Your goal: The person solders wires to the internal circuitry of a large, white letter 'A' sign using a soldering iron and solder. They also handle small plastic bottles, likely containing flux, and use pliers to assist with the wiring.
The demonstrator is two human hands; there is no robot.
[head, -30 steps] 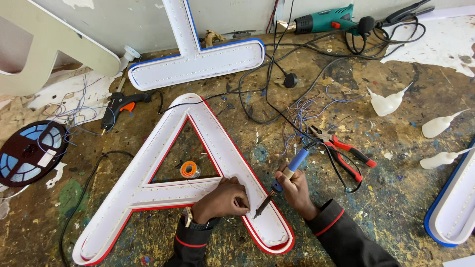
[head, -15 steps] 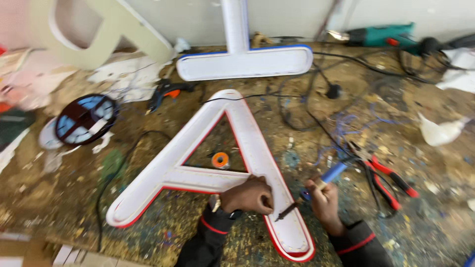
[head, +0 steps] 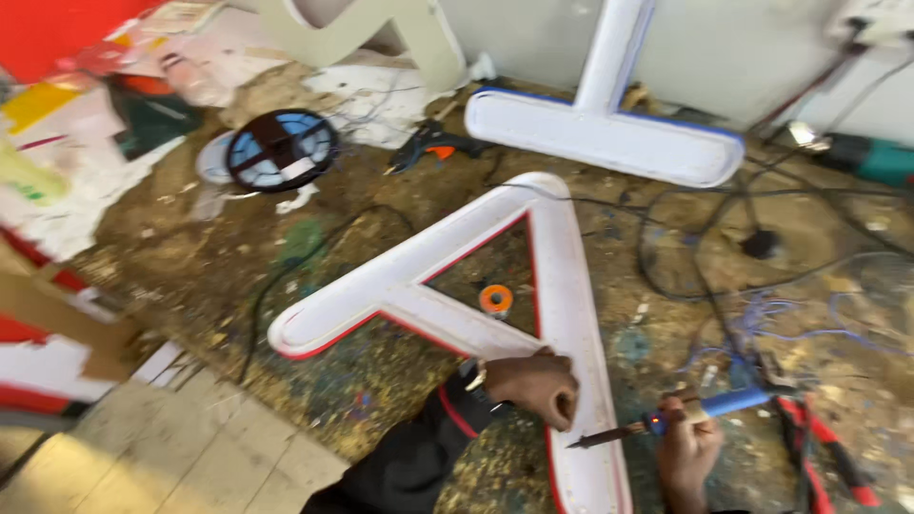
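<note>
A large white channel letter (head: 419, 295) with red edging, shaped like an A, lies flat on the paint-spattered workbench. My left hand (head: 533, 385) rests as a loose fist on its right leg. My right hand (head: 687, 452) grips a blue-handled soldering iron (head: 666, 424), whose dark tip points left toward the letter's edge, just short of my left hand. A small orange tape roll (head: 495, 300) sits inside the letter's triangular opening.
A white, blue-edged T-shaped letter (head: 609, 133) lies behind. A reel of LED strip (head: 276, 148), a glue gun (head: 428, 150), a teal power tool (head: 871, 157), red pliers (head: 824, 452) and tangled wires (head: 762, 238) lie around. The bench edge drops to wooden flooring (head: 190, 438) at left.
The view has swung left and tilted, bringing the floor and left clutter into sight. Both hands stay on the letter's right leg and on the soldering iron.
</note>
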